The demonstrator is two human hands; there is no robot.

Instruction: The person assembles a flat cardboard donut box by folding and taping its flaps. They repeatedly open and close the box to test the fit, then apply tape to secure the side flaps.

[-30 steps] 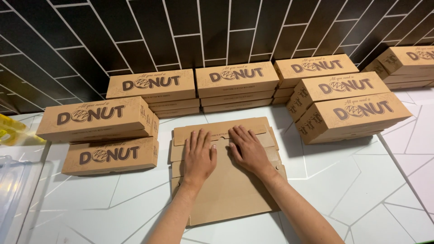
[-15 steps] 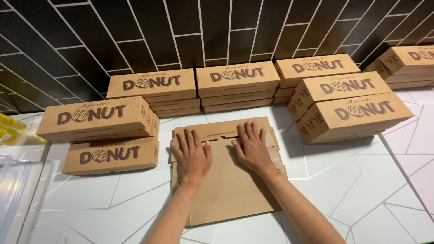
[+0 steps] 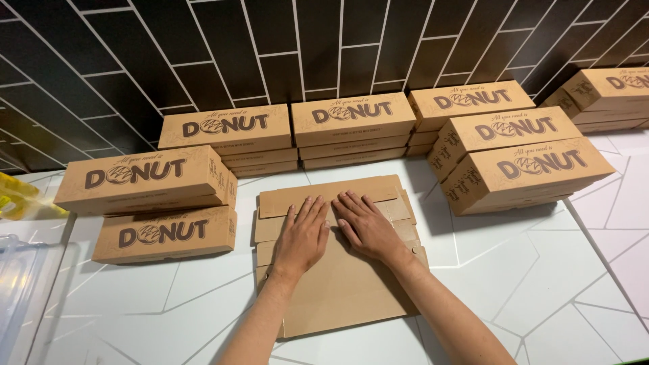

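Flat cardboard blank [image 3: 338,284] under both hands [image 3: 334,233] — folded boxes [image 3: 145,179] around

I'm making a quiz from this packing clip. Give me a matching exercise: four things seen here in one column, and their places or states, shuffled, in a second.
Things:
1. left hand
2. right hand
3. flat cardboard sheet
4. yellow object

Places or states:
A. at the far left edge of the counter
B. lying unfolded on the white counter under both hands
C. palm down on the sheet, nearer the two stacked boxes at left
D. palm down on the sheet, nearer the box stack at right

Pairs: 1-C, 2-D, 3-B, 4-A
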